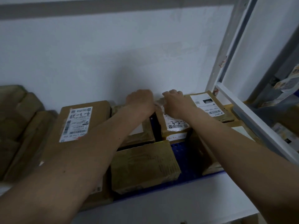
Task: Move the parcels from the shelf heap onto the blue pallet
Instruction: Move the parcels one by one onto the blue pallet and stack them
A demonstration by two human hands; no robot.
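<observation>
Several brown cardboard parcels lie on the blue pallet (177, 148) against a white wall. Both my arms reach over them to the wall. My left hand (140, 101) and my right hand (175, 103) sit close together, knuckles up, fingers curled down over the far end of a small labelled parcel (175, 125). The fingertips are hidden behind it. My left forearm crosses another parcel (139, 131). A large parcel with a long white label (76, 123) lies to the left, and a plain box (144, 167) sits at the front.
More brown parcels (17, 123) are heaped at the far left. A parcel with a black-marked label (205, 104) lies at the back right. A white shelf frame (252, 122) slants down the right side, with packages (286, 83) behind it.
</observation>
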